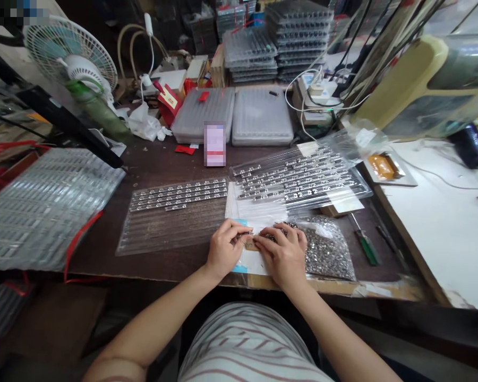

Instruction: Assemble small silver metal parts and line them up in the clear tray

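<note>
My left hand [225, 248] and my right hand [284, 253] meet at the table's front edge, fingertips pinched around a small metallic piece [254, 234], too small to make out well. Beneath them lies a white sheet with blue ends [255, 261]. Beside my right hand is a clear bag of many small metal parts [329, 252]. To the left, a clear ribbed tray [163, 228] holds rows of small dark-and-silver parts in its upper grooves. Another clear tray [358, 185], tilted at the right, carries more rows of such parts.
A green-handled screwdriver [367, 249] lies right of the bag. Stacked clear trays [48, 207] fill the left side. Two closed tray stacks [263, 116] stand at the back, with a phone-like object [215, 144] before them. A fan [75, 58] is at the back left.
</note>
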The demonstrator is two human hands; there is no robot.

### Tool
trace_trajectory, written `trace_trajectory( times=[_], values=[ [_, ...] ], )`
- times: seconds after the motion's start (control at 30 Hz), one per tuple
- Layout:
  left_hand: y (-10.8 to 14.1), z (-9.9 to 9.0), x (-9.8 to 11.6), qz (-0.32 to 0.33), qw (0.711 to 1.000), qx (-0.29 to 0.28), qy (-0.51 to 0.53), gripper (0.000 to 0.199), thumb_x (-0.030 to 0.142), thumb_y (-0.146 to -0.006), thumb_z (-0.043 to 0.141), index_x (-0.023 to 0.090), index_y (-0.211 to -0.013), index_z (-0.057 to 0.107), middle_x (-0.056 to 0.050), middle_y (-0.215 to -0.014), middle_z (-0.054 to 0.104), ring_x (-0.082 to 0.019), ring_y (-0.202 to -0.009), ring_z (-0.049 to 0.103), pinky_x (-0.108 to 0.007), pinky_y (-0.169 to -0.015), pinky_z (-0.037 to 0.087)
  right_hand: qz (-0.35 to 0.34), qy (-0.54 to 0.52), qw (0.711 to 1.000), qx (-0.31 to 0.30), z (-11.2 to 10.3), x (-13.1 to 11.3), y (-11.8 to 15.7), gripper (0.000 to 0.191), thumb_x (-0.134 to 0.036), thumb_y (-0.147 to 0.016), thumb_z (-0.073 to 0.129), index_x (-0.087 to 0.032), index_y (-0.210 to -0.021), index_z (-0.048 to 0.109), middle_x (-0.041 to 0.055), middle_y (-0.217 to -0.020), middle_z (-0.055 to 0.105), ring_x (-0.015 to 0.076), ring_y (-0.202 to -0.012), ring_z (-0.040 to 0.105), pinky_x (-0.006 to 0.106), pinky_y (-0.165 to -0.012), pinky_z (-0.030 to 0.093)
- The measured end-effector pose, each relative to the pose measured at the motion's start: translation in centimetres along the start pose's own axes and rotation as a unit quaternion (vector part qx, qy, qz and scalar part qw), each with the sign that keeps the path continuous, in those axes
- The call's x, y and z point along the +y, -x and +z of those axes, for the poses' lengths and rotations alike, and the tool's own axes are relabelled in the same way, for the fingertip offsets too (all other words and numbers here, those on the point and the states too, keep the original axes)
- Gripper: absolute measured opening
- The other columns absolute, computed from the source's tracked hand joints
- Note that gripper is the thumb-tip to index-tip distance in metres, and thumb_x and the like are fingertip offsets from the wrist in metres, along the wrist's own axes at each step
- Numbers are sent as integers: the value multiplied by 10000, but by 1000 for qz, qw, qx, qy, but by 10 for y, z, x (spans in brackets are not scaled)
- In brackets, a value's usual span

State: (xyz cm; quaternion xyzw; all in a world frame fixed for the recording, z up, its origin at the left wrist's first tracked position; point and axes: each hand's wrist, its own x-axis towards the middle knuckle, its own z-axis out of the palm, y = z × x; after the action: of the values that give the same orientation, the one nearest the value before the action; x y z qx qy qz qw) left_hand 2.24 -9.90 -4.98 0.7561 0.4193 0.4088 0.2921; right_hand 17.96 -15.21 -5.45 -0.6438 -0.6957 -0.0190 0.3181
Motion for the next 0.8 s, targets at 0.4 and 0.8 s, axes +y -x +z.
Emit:
trace_trajectory(
  times=[0.4,0.8],
  values=[
    [2,1,0,-7,1000,-19,-19,113,215,-830,643,186,-914,712,-30,-822,610,-101,-669,555,-208,-606,465,7,23,999,-34,0,0,3,158,-326,-840,622,-367,-958,719,3,-933,665,196,-973,472,385,-882,265],
    [-8,7,19,-18,994,-103,-14,111,218,-799,684,207,-900,729,-20,-811,625,-125,-731,583,-238,-669,469,-10,152,988,18,-25,39,12,162,-341,-856,602,-277,-970,699,-11,-925,702,172,-873,506,341,-841,284]
  ],
)
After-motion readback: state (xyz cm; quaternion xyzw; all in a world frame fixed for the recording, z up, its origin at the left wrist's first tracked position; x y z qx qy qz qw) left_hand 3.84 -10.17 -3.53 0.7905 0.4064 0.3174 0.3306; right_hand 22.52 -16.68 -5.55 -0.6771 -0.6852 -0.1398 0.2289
